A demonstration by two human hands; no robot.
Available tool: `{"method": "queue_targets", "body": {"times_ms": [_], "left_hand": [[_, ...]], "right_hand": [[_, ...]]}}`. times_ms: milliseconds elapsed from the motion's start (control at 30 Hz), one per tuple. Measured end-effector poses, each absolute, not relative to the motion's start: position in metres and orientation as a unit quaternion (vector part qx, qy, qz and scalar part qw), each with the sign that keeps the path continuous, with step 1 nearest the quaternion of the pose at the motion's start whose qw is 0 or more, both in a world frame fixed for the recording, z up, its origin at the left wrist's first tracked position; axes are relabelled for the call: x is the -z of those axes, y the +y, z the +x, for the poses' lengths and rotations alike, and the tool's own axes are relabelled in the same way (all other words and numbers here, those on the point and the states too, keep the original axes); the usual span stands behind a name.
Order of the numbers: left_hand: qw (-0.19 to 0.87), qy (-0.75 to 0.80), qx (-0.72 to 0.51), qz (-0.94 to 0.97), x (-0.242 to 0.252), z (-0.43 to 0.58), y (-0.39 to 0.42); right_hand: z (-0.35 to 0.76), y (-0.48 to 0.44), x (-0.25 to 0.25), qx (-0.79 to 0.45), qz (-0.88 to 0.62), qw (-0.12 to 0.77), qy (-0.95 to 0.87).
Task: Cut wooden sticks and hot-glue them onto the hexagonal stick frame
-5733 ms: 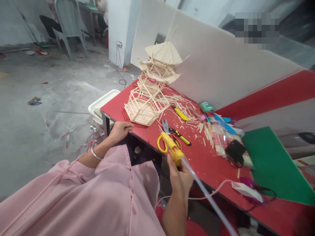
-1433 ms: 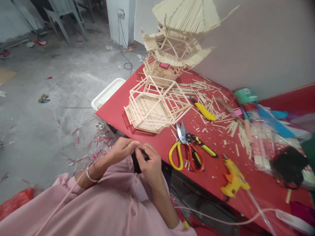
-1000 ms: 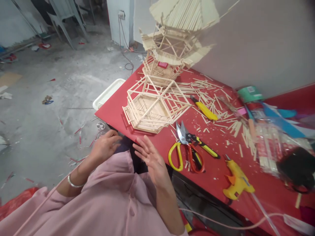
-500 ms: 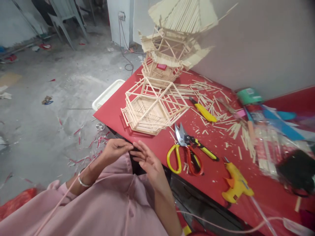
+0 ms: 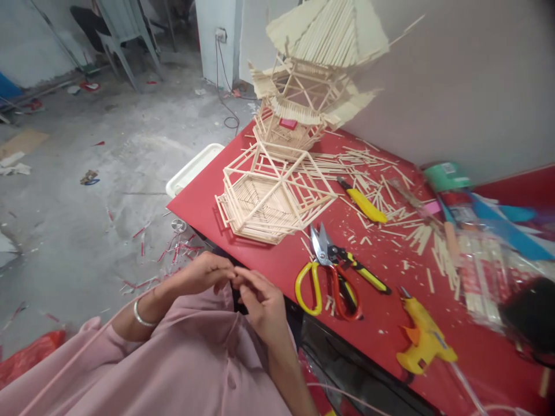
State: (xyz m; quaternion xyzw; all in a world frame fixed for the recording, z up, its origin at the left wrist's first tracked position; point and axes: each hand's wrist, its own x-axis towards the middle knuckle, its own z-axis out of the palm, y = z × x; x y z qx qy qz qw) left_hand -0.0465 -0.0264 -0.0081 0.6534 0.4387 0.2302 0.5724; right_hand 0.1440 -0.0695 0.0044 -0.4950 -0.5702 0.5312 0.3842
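My left hand (image 5: 211,271) and my right hand (image 5: 263,303) meet at the fingertips over my lap, just off the table's front edge. The left fingers are pressed together. On the right, the fingers curl inward with the thumb against them. If anything small is between them, I cannot make it out. Nearest on the table stands a six-sided frame of thin wooden sticks (image 5: 260,234) with a stick floor. Behind it rises a tiered pagoda model (image 5: 325,40) of the same sticks, with flared roofs. Scissors (image 5: 321,254) with one yellow and one red handle lie right of my hands.
On the red table (image 5: 195,214) lie black-and-yellow pliers (image 5: 368,274), a yellow utility knife (image 5: 366,205), a yellow glue gun (image 5: 425,341) and scattered sticks (image 5: 373,167). Bagged sticks (image 5: 481,277) and green tape (image 5: 446,175) are at the right. A white tray (image 5: 176,184) shows beyond the left edge.
My right fingers, spread half a second ago, have curled in against the left fingertips. The whole view has shifted slightly; the things on the table stay put.
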Motion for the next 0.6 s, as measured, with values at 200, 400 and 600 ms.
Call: {"method": "queue_targets", "body": {"times_ms": [200,400,600], "left_hand": [[0.438,0.568,-0.363,0.594,0.003,-0.062,-0.023],[0.427,0.609,-0.401,0.535,0.004,-0.055,-0.020],[0.277,0.677,-0.416,0.540,0.002,-0.059,-0.008]], "right_hand": [[0.144,-0.061,-0.008,-0.298,-0.567,0.457,-0.617],[0.132,-0.052,-0.002,-0.301,-0.515,0.450,-0.665],[0.131,-0.045,0.005,-0.267,-0.519,0.449,-0.676]]}}
